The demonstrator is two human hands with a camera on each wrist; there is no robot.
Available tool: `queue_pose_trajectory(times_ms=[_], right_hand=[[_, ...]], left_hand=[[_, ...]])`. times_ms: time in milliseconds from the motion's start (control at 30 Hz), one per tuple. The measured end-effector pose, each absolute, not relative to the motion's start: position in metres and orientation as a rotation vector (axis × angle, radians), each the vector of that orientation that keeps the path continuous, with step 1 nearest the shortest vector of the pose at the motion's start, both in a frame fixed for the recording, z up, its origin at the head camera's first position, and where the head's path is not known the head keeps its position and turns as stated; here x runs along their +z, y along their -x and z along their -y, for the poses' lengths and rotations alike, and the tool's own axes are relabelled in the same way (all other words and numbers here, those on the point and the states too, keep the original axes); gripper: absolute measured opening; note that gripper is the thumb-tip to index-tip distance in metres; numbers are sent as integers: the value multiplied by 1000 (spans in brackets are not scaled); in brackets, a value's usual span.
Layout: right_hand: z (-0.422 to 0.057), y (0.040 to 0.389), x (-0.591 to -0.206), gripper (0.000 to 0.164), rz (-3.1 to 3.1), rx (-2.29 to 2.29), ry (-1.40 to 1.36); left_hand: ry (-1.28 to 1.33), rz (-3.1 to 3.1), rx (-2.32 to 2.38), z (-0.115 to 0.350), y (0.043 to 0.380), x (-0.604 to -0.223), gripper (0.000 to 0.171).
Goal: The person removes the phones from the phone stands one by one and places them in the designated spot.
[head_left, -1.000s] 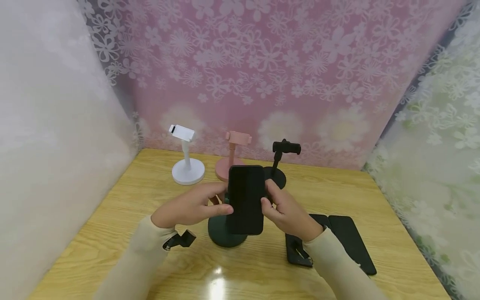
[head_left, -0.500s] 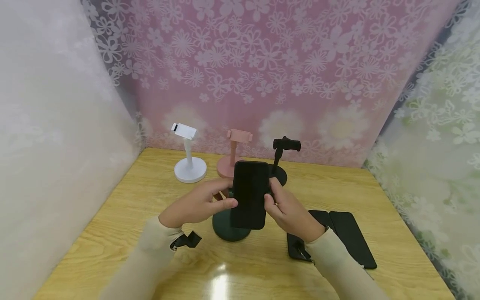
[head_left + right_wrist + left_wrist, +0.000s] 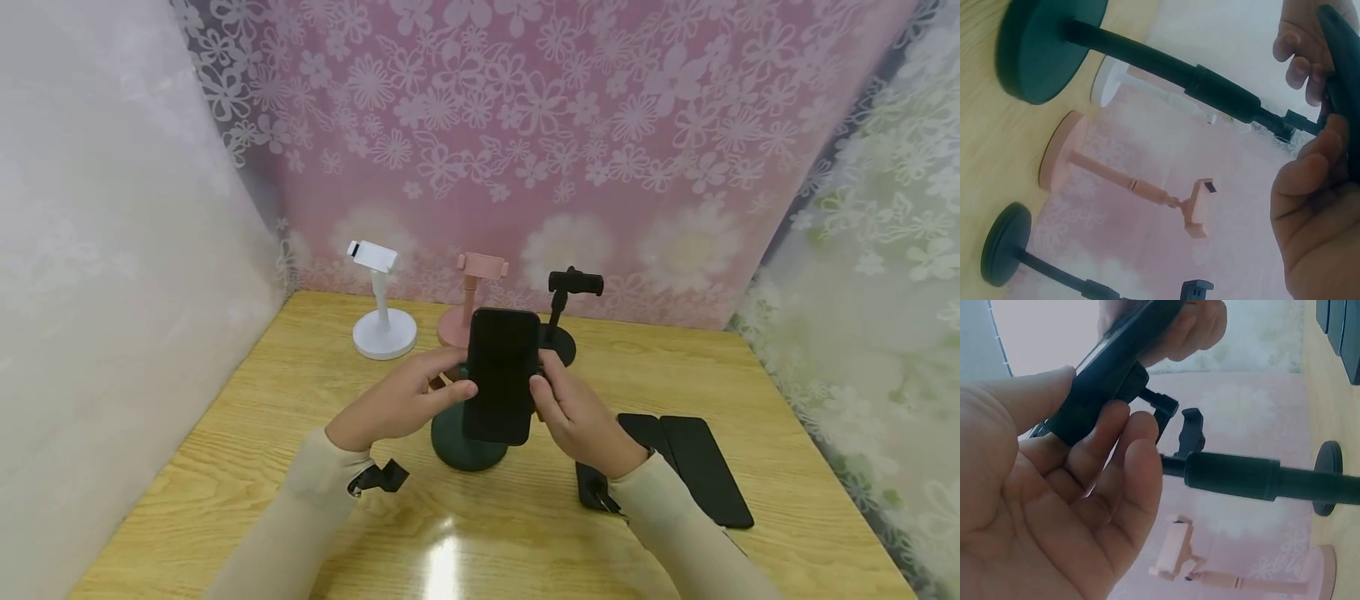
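Note:
A black phone (image 3: 502, 375) stands upright, screen toward me, at the head of a dark green phone stand (image 3: 467, 450). My left hand (image 3: 408, 400) grips the phone's left edge, thumb in front and fingers behind. On the opposite edge, my right hand (image 3: 585, 417) pinches it in the same way. The left wrist view shows the phone (image 3: 1100, 387) tilted over the stand's jointed holder, with the stand's pole (image 3: 1232, 477) below. Seen from the right wrist, the holder is partly hidden by the phone (image 3: 1341, 62) and my right fingers (image 3: 1310, 172).
Behind stand a white phone stand (image 3: 384, 335), a pink one (image 3: 482, 267) and a black one (image 3: 575, 282), partly hidden by the phone and hand. Two flat black slabs, the right one (image 3: 705, 467) fully longer in view, lie on the wooden table (image 3: 262, 475) by my right sleeve.
The head view has shifted slightly, so the scene sits a little higher in it. Both hands keep their hold on the phone at the green stand.

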State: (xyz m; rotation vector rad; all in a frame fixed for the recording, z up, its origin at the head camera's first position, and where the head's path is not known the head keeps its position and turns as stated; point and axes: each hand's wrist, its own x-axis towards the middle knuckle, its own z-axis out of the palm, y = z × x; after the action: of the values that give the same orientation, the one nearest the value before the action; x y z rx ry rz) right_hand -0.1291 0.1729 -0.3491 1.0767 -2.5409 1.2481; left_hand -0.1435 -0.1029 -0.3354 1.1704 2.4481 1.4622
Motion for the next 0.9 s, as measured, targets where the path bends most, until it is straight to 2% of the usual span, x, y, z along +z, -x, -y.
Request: queue_pose_trajectory(times_ms=[67, 167, 367, 433, 600, 900], right_hand=[[-174, 130, -350, 21, 2540, 1234, -1070], [-178, 130, -351, 17, 2553, 1180, -1046], [-182, 130, -342, 28, 2485, 1038, -877], [-181, 127, -335, 38, 2408, 964, -786], [-166, 109, -309, 42, 2254, 721, -722], [-123, 95, -262, 66, 2431, 195, -664]], left_hand=[[-1158, -2455, 1475, 100, 143, -337, 38], [-1149, -2460, 1491, 97, 143, -339, 39], [-1029, -2500, 1511, 94, 140, -342, 21], [-954, -2493, 1567, 93, 137, -344, 24], [-807, -2396, 1865, 85, 133, -355, 35], [-925, -2328, 2030, 73, 131, -361, 34]])
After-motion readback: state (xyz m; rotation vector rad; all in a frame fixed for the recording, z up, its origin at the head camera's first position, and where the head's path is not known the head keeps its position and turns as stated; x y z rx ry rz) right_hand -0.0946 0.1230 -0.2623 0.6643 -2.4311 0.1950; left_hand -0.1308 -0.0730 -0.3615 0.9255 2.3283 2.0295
